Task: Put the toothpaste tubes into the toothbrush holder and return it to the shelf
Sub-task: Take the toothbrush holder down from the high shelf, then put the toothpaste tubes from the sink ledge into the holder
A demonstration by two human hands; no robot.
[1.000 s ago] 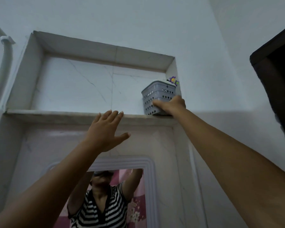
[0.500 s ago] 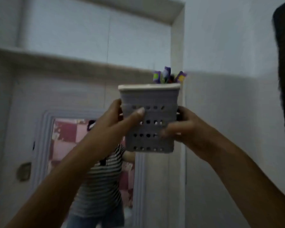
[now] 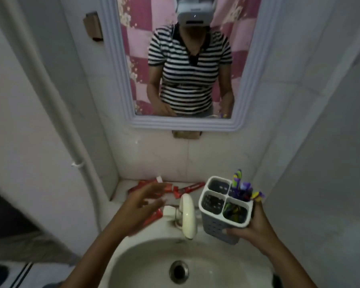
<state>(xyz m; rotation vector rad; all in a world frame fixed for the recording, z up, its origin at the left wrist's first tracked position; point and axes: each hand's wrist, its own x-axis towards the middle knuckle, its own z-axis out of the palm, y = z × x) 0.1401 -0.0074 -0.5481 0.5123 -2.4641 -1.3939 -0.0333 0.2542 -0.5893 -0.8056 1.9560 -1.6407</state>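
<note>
My right hand (image 3: pixel 256 227) grips a grey perforated toothbrush holder (image 3: pixel 220 221) with four compartments, held over the sink's right side. Toothbrushes (image 3: pixel 240 187) with purple and yellow handles stand in its two right compartments; the two left ones look empty. Several red toothpaste tubes (image 3: pixel 192 187) lie on the ledge behind the tap, one more red tube (image 3: pixel 156 217) beside the tap base. My left hand (image 3: pixel 142 206) hovers open, fingers spread and blurred, just above those tubes, covering part of them.
A cream tap (image 3: pixel 187 215) stands between my hands over the white sink (image 3: pixel 146 265) with its drain (image 3: pixel 178 271). A framed mirror (image 3: pixel 121 65) hangs above and reflects a person in a striped shirt. A white pipe (image 3: pixel 50 96) runs down the left wall.
The holder has come down from the high shelf to the sink; my left hand let go of it and moved over the red tubes. The view swung down.
</note>
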